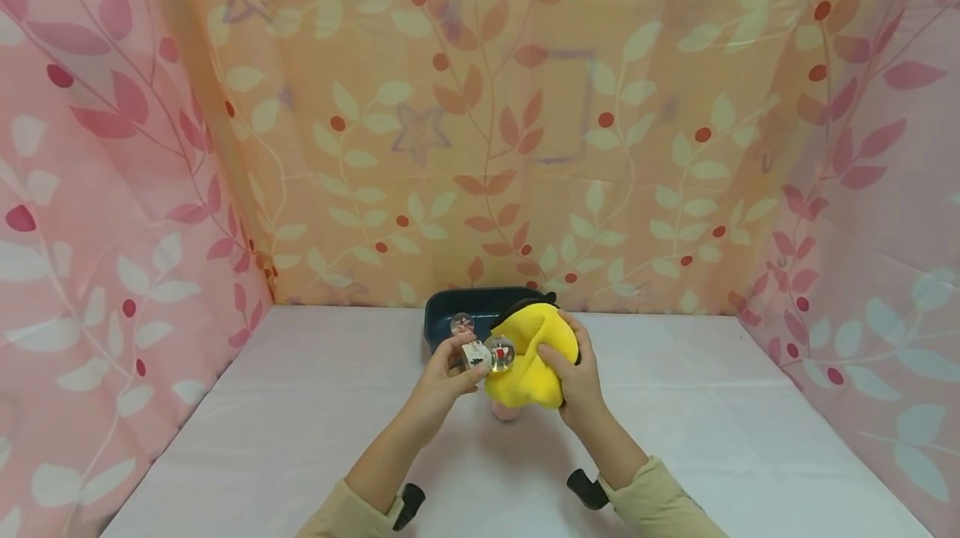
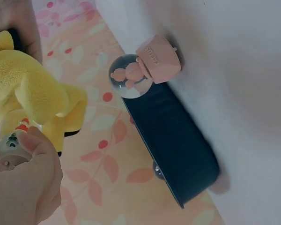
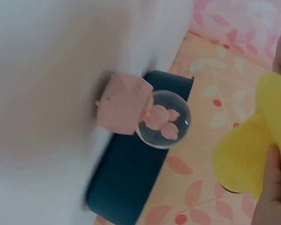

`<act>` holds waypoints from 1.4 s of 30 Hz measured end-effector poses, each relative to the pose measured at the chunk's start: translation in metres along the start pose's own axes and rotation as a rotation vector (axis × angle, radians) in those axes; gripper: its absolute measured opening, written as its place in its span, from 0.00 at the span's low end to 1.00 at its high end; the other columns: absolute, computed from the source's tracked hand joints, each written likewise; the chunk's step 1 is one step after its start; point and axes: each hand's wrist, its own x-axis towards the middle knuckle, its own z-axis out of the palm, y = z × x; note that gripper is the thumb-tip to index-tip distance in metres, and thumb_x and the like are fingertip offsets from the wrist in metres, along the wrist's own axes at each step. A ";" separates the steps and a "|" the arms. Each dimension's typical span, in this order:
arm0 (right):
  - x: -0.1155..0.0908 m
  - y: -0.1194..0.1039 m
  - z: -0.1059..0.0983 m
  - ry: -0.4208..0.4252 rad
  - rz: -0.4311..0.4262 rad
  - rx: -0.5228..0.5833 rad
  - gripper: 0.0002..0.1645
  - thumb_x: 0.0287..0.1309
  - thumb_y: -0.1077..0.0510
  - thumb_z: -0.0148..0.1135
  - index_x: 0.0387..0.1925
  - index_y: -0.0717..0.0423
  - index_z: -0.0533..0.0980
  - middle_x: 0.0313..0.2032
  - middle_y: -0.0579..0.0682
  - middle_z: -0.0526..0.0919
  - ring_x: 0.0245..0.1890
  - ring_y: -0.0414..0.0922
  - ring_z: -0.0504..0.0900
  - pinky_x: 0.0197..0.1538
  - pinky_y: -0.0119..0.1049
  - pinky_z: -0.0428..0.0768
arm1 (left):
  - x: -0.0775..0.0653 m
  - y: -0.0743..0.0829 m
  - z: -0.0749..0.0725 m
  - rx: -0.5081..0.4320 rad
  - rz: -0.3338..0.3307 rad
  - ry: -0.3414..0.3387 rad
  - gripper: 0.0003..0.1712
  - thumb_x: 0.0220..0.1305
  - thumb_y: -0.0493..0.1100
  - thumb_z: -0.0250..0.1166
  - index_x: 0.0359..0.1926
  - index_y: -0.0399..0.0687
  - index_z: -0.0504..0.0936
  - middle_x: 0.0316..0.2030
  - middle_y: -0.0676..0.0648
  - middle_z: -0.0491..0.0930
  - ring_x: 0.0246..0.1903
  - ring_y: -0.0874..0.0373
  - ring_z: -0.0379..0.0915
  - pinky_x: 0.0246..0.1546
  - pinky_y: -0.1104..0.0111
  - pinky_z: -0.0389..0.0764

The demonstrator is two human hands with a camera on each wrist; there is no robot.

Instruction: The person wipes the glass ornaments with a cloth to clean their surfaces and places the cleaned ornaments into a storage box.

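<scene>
My left hand (image 1: 446,373) pinches a snow globe by its white base (image 1: 476,356); the clear ball (image 1: 500,352) has a small red figure inside. Yellow plush with black parts (image 1: 534,355) is bunched in my right hand (image 1: 581,380), its thumb pressed into the fabric. The ball overlaps the plush in the head view; whether they touch I cannot tell. Below them a pink snow globe (image 3: 126,103) stands on the table, largely hidden by the plush from above. The left wrist view shows the left fingers (image 2: 37,154) around the held globe.
A dark blue tray (image 1: 442,305) stands at the back of the table, behind the pink globe. Another small snow globe (image 1: 462,323) shows at the tray. Patterned curtains (image 1: 487,146) enclose the white table (image 1: 315,405) at the back and sides.
</scene>
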 end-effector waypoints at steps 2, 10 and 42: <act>-0.002 -0.001 0.000 -0.055 -0.058 -0.012 0.36 0.58 0.67 0.58 0.66 0.49 0.59 0.51 0.53 0.65 0.45 0.48 0.71 0.45 0.35 0.77 | -0.001 0.001 0.000 0.012 0.011 0.013 0.31 0.66 0.38 0.64 0.66 0.36 0.62 0.59 0.36 0.65 0.46 0.54 0.73 0.44 0.67 0.75; -0.006 0.001 0.006 -0.249 -0.171 -0.280 0.40 0.54 0.68 0.63 0.67 0.51 0.60 0.53 0.59 0.65 0.46 0.53 0.70 0.44 0.40 0.77 | -0.001 0.000 0.003 0.064 0.066 0.002 0.30 0.64 0.32 0.64 0.64 0.33 0.63 0.56 0.36 0.66 0.50 0.51 0.74 0.50 0.64 0.77; -0.008 0.010 0.013 -0.052 -0.279 -0.370 0.36 0.52 0.70 0.67 0.63 0.54 0.66 0.51 0.59 0.70 0.42 0.51 0.70 0.42 0.38 0.76 | 0.001 -0.001 0.016 0.080 0.032 0.068 0.32 0.69 0.48 0.61 0.63 0.31 0.63 0.48 0.39 0.78 0.37 0.57 0.75 0.35 0.68 0.70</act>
